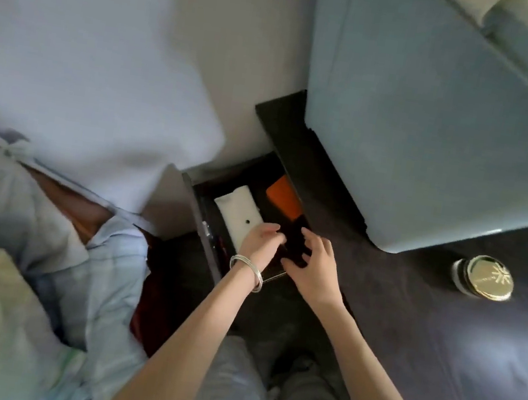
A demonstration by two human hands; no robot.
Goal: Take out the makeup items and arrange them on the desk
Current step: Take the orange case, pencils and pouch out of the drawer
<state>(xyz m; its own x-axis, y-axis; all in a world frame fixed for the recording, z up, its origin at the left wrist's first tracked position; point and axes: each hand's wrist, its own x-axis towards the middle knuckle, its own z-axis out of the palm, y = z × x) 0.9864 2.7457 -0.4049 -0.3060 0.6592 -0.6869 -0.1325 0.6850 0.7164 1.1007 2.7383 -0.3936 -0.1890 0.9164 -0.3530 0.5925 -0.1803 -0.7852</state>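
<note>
A dark drawer (203, 214) is pulled out from under the dark desk (442, 329). Inside it lie a white pouch (237, 211) with a small black stud and an orange item (285, 199) further back. Both hands reach into the drawer and hold a black object (293, 243) between them. My left hand (261, 244), with silver bangles on the wrist, grips its left side. My right hand (315, 269) curls around its right side. The black object is dark and partly hidden by the fingers.
A jar with a gold lid (484, 277) stands on the desk at right. A large pale blue-grey box or appliance (438, 123) sits on the desk behind the drawer. A bed with pale blue bedding (70, 68) lies at left.
</note>
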